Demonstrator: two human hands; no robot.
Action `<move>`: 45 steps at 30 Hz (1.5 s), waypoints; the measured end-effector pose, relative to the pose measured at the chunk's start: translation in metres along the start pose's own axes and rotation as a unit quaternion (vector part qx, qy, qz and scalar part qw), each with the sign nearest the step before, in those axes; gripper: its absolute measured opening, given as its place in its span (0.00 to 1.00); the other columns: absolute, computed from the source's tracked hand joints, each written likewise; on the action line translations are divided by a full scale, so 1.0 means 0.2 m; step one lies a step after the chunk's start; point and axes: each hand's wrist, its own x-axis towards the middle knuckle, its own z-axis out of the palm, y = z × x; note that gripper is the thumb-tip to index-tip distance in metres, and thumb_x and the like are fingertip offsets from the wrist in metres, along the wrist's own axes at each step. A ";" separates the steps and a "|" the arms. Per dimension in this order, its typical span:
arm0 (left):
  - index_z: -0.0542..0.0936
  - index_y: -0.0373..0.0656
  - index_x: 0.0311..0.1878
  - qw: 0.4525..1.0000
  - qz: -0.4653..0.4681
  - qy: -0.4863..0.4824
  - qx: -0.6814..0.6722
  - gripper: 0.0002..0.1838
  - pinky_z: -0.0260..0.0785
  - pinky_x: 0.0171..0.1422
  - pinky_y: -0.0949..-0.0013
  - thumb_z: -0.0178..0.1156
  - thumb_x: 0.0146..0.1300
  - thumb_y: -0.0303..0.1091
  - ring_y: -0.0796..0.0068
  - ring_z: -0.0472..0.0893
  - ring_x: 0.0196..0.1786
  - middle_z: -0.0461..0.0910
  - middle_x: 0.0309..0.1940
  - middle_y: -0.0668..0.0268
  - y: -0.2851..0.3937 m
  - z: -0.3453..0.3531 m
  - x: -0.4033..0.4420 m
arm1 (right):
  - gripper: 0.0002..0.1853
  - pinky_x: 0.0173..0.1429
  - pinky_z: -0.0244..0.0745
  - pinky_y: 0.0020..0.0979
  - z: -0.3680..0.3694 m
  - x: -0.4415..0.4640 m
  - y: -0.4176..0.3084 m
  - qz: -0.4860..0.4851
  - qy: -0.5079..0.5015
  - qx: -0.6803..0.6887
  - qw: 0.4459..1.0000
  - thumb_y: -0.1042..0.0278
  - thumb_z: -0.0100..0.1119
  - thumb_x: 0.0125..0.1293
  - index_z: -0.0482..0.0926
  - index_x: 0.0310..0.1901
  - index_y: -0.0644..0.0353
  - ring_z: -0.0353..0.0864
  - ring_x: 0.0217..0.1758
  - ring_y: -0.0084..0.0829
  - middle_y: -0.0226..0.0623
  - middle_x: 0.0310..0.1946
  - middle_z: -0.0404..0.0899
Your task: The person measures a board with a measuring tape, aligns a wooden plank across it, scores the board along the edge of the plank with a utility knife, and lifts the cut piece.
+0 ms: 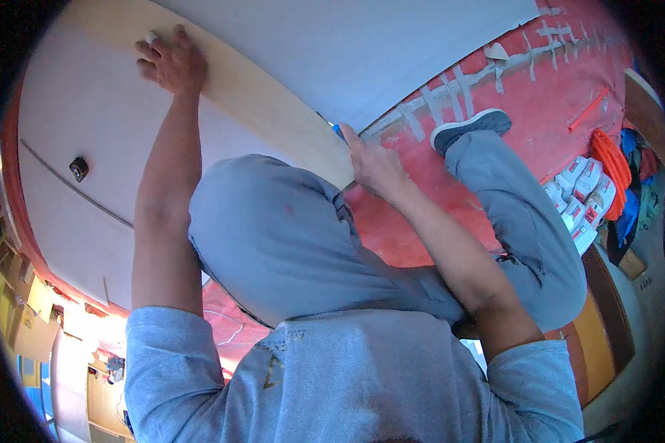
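Note:
My left hand (176, 65) lies with fingers spread on a long, pale wooden board (262, 100) at the upper left. A small whitish patch shows at one fingertip; I cannot tell what it is. My right hand (379, 168) is closed around a blue utility knife (338, 132), near the board's lower right end. Only the knife's blue front and a thin tip show; the palm hides the rest. Beneath the board is a large white sheet (391, 44), which continues on its left side. My bent knee is close to the board's lower edge.
On the left lie a black tape measure (79, 169) and a thin metal strip (74, 181). Red floor covering (554, 96) with grey tape patches extends to the right. White packets (584, 188) and an orange coiled hose (611, 173) lie at far right.

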 end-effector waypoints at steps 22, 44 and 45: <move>0.63 0.40 0.83 1.000 -0.006 -0.023 -0.013 0.47 0.43 0.87 0.34 0.41 0.78 0.72 0.31 0.53 0.84 0.51 0.87 0.49 0.00 0.00 0.02 | 0.44 0.39 0.83 0.63 0.04 -0.26 0.13 0.058 -0.053 -0.053 0.995 0.71 0.58 0.67 0.57 0.84 0.39 0.89 0.38 0.62 0.57 0.45 0.85; 0.67 0.34 0.79 0.999 0.024 -0.004 0.024 0.49 0.51 0.83 0.37 0.43 0.77 0.73 0.31 0.60 0.79 0.53 0.86 0.45 -0.05 0.04 0.01 | 0.39 0.40 0.86 0.57 0.15 -0.21 0.18 -0.010 0.034 0.019 0.999 0.73 0.56 0.70 0.60 0.83 0.46 0.88 0.43 0.61 0.55 0.66 0.79; 0.66 0.34 0.79 1.000 0.017 -0.004 0.005 0.49 0.50 0.83 0.37 0.43 0.77 0.73 0.31 0.59 0.80 0.53 0.86 0.45 -0.02 0.02 0.00 | 0.39 0.40 0.86 0.58 0.15 -0.21 0.18 -0.004 0.026 0.002 1.000 0.72 0.56 0.71 0.60 0.83 0.46 0.88 0.43 0.61 0.55 0.67 0.78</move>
